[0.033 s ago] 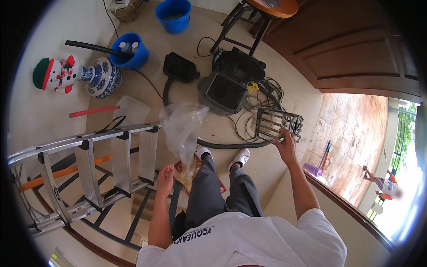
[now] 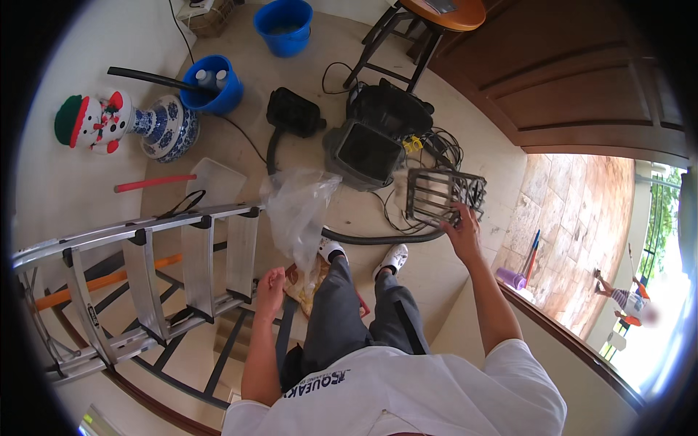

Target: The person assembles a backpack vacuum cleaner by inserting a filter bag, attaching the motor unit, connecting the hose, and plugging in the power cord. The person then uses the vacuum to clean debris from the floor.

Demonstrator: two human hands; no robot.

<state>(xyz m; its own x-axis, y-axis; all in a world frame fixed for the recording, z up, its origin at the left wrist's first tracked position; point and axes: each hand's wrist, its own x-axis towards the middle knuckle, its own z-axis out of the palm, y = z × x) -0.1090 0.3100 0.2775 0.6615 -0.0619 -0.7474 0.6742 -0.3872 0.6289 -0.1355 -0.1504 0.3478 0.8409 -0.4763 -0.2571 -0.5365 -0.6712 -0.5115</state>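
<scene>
My right hand [image 2: 462, 232], arm stretched forward, grips the near edge of a black slatted cage [image 2: 436, 195] held above the floor. Beyond and left of the cage stands a grey box-shaped bin [image 2: 361, 154], open at the top. A black machine housing [image 2: 389, 109] sits right behind it, with a yellow piece [image 2: 413, 144] beside it. My left hand [image 2: 270, 289] is curled closed near the ladder, with nothing visible in it. Just past it, a clear plastic bag [image 2: 298, 211] stands crumpled by my feet.
An aluminium ladder [image 2: 145, 269] lies along the left. Black cables [image 2: 445, 149] and a hose [image 2: 378, 237] cross the floor. Blue buckets [image 2: 231, 93], a patterned vase [image 2: 171, 131] and a stool [image 2: 458, 14] stand farther off. Outside the doorway is another person [image 2: 631, 304].
My right hand has brought the cage slightly left and away from me, tilting it a little. My left hand has barely moved.
</scene>
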